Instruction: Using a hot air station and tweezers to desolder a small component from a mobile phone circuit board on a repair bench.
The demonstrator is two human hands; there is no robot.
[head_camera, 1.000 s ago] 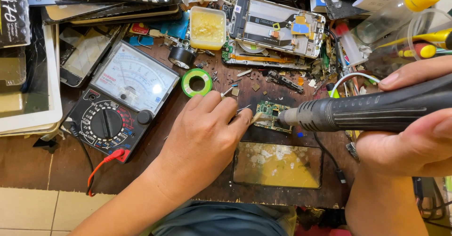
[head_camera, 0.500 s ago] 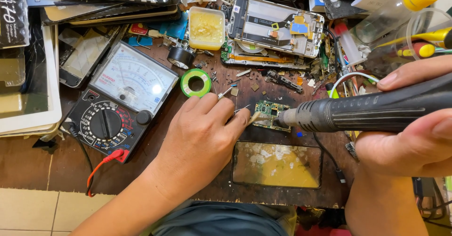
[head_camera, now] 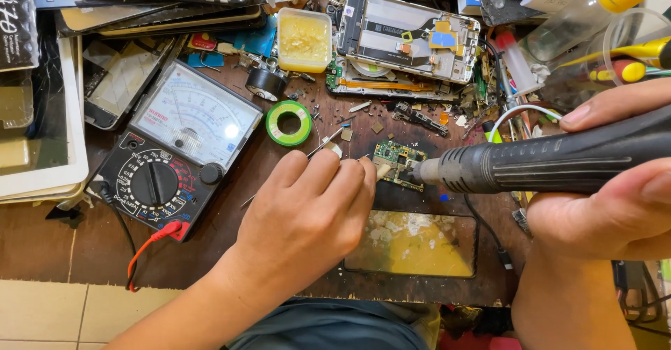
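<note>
**Hot-air handpiece held over a small circuit board**

The right hand (head_camera: 608, 203) was wrapped around the dark hot-air handpiece (head_camera: 552, 160), fingers below and thumb along the top, with the nozzle pointing left and lying just over the right edge of the small green circuit board (head_camera: 398, 163); the left hand (head_camera: 307, 210) was pinched, fingertips pressed together, on a pair of thin metal tweezers (head_camera: 325, 142), whose far end showed beyond the knuckles; whether their tips touched the board could not be told, being hidden by the fingers; the board lay on the dark wooden bench (head_camera: 231, 245), between the two hands and near the centre of the view; just below it sat a worn yellowish work mat (head_camera: 412, 245); to the upper left lay a green reel of solder wire (head_camera: 289, 122) and, beyond it, an analogue multimeter (head_camera: 175, 147) with a red lead (head_camera: 150, 242); further back stood a square tub of yellow flux (head_camera: 303, 39) beside an opened phone chassis (head_camera: 409, 35).
</note>
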